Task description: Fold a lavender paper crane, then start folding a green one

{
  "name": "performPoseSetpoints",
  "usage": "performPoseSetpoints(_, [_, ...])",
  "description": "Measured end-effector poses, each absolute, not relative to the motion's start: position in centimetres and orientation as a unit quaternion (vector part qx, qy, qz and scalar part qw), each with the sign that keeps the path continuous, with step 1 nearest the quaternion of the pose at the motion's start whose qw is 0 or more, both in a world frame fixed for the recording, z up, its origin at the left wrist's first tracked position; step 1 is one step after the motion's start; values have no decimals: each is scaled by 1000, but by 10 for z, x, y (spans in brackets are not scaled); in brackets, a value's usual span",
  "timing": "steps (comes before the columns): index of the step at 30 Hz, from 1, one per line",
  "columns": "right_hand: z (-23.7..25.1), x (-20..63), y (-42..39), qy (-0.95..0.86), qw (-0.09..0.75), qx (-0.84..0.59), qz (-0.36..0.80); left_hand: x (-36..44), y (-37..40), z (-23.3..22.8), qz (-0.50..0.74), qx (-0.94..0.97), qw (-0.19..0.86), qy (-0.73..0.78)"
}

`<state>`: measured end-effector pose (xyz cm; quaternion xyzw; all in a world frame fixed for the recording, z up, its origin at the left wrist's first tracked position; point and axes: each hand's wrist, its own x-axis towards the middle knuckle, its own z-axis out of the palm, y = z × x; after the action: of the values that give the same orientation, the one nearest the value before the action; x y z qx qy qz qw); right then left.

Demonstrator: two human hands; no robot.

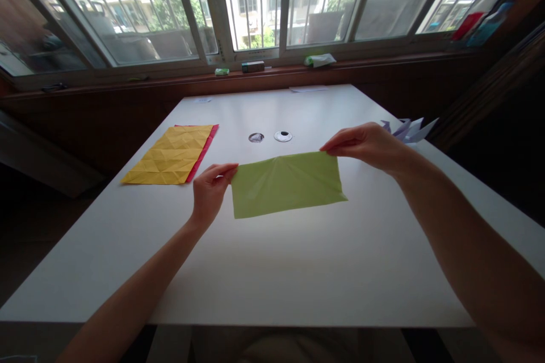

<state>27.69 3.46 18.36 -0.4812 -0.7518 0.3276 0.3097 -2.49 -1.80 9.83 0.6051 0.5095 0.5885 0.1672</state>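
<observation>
While both hands pinch its upper corners, a green sheet of paper (pixel 287 182) lies on a white table (pixel 298 272)

The left hand (pixel 209 193) grips the sheet's top left corner between thumb and fingers; the right hand (pixel 368 144) pinches the top right corner. The sheet looks like a rectangle folded in half, faintly creased, so the folding seems at an early stage with most shaping left. To the left lies a heavily creased yellow sheet (pixel 172 154) over a red sheet (pixel 205 150). Pale folded paper shapes (pixel 411 129) sit at the table's right edge, just beyond the right hand
</observation>
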Motion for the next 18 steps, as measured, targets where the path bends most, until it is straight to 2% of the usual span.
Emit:
performPoseSetpoints(12, [196, 289, 30, -738, 317, -470, 365, -14, -33, 108, 652, 566, 212, 458])
performPoseSetpoints(18, [204, 296, 25, -746, 331, -464, 345, -9, -47, 115, 694, 592, 174, 371])
